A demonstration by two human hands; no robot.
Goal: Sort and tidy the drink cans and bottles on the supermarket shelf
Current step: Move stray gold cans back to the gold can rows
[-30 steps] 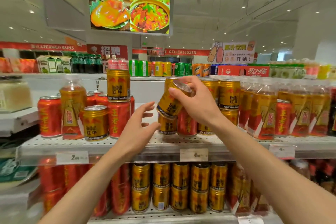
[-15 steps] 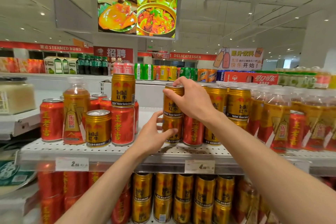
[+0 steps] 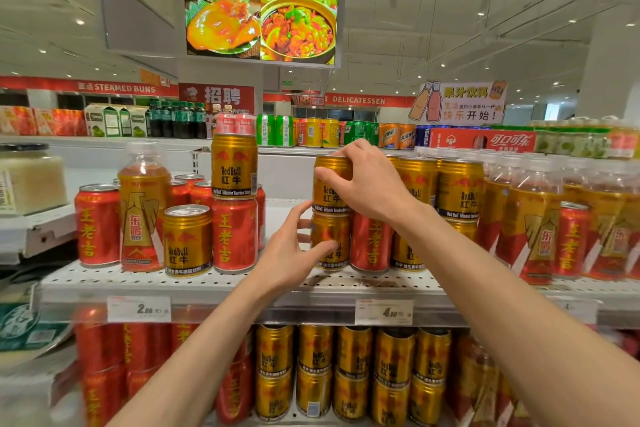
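- A gold Red Bull can [image 3: 330,185] stands upright on top of a second gold can [image 3: 329,241], the pair stacked near the front middle of the perforated white shelf [image 3: 221,282].
- The right hand [image 3: 372,184] grips the upper can from above and from the right, fingers curled over its rim and thumb across its front.
- The left hand [image 3: 294,246] holds the lower can from the left side, thumb on its front label, fingers curled round behind.
- A red can [image 3: 370,241] stands just right of the lower can, touching or nearly so; more stacked gold cans [image 3: 459,189] and a row of amber bottles [image 3: 533,218] crowd the shelf further right.
- Left of the stack is a bare gap of shelf, then another group: a gold can atop a red one [image 3: 234,166], a single gold can [image 3: 187,239] at the front edge, an amber bottle [image 3: 143,208], and red cans behind.
- The shelf's front lip carries price tags [image 3: 383,312]; gold cans fill the shelf below.
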